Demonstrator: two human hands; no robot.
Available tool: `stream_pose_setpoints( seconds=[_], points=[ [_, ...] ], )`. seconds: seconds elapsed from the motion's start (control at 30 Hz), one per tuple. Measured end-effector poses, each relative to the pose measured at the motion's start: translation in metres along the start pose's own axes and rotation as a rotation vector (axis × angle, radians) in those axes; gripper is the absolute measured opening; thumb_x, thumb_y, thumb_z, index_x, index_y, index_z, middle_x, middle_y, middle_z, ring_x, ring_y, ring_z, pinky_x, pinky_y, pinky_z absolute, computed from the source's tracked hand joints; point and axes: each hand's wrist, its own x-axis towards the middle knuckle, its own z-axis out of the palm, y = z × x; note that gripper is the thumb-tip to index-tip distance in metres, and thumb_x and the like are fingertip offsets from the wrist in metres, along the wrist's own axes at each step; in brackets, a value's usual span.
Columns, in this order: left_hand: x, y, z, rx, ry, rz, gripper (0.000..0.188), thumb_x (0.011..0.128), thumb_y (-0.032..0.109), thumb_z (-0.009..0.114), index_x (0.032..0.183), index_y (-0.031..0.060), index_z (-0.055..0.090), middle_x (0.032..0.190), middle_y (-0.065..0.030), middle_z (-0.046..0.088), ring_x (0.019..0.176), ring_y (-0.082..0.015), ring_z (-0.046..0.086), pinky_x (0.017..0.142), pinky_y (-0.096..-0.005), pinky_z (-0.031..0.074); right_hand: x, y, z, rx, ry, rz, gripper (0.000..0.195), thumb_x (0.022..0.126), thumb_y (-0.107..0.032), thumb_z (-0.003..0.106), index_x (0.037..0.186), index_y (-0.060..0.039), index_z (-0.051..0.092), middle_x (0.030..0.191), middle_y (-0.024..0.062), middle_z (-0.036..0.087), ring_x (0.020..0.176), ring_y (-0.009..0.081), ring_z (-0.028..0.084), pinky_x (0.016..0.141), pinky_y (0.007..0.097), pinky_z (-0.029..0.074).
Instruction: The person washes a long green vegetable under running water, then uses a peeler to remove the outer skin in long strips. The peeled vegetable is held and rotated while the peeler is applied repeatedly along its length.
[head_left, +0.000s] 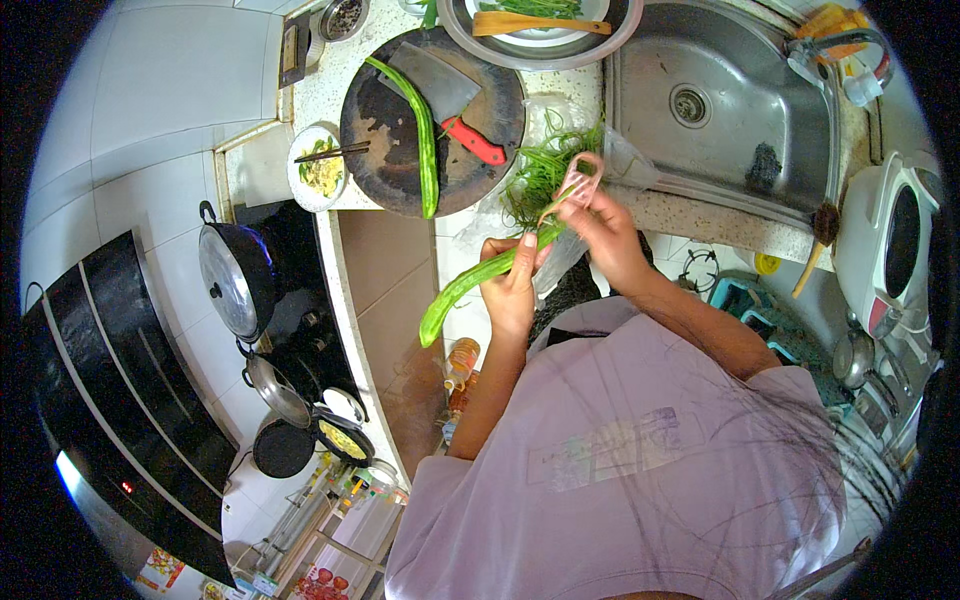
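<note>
My left hand (514, 281) grips a long, slim green gourd (469, 289) around its upper part. The gourd slants, its rounded lower end hanging free to the left. In my right hand (611, 240) is a pink peeler (587, 176), its head over the gourd's upper end. A thin strip of peel hangs by the peeler. Just behind lies a heap of green peelings (551, 169) on clear plastic film. A second long green gourd (424, 135) rests curved on the round chopping board (375, 172), partly over the blade of a red-handled cleaver (474, 141).
At the right is a steel sink (720, 150). A steel basin (540, 60) carries a plate of greens and a wooden spatula (536, 24). Chopsticks lie across a plate of food (300, 184). On the left, a lidded wok (232, 281) sits over a blue flame.
</note>
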Motion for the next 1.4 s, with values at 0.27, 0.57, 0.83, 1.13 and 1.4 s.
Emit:
stream_pose_setpoints(
  seconds=[0.27,0.57,0.83,1.13,1.4],
  points=[
    [-0.004,-0.002,0.001,-0.102,-0.028,0.0,0.029,0.097,0.023,0.055,0.085,0.0046,0.037,0.09,-0.0049,0.044,0.086,-0.013,0.054,0.082,-0.0389,0.059,0.009,0.008,-0.001,0.047,0.195,0.064,0.015,0.095,-0.013,0.055,0.101,-0.0026,0.063,0.093,0.002,0.066,0.086,0.0108,0.059,0.081,0.0272,0.046],
    [0.003,0.006,0.006,-0.175,0.044,-0.054,0.029,0.098,0.028,0.054,0.084,0.0083,0.038,0.086,-0.0027,0.046,0.082,-0.0141,0.057,0.082,-0.0405,0.058,0.0,0.0,0.009,-0.096,0.034,-0.005,0.016,0.094,-0.015,0.059,0.101,-0.0026,0.064,0.102,0.0046,0.063,0.096,0.0118,0.055,0.087,0.0276,0.043],
    [0.006,0.013,-0.016,-0.233,0.027,-0.066,0.027,0.096,0.02,0.058,0.082,0.0095,0.038,0.082,-0.0032,0.05,0.082,-0.0164,0.061,0.086,-0.0452,0.056,0.024,0.02,-0.029,-0.048,0.136,0.122,0.021,0.095,-0.019,0.058,0.104,-0.0018,0.066,0.094,0.0006,0.066,0.087,0.0089,0.057,0.081,0.0251,0.045],
    [0.01,0.014,-0.004,-0.207,-0.16,-0.135,0.016,0.093,0.004,0.057,0.106,0.0002,0.05,0.109,-0.0189,0.059,0.099,-0.0332,0.065,0.089,-0.0404,0.055,0.013,-0.001,-0.008,0.055,-0.028,0.104,0.019,0.095,-0.016,0.06,0.106,-0.0021,0.065,0.098,0.0001,0.065,0.091,0.0087,0.057,0.084,0.0264,0.046],
    [0.006,0.006,-0.011,-0.097,-0.17,0.027,0.012,0.09,-0.006,0.056,0.099,-0.0014,0.05,0.112,-0.0192,0.058,0.101,-0.0275,0.062,0.092,-0.0393,0.053,0.017,0.002,-0.011,0.053,0.137,0.226,0.022,0.097,-0.02,0.055,0.106,-0.0015,0.063,0.098,0.0019,0.065,0.088,0.0087,0.058,0.083,0.0249,0.046]
  ],
)
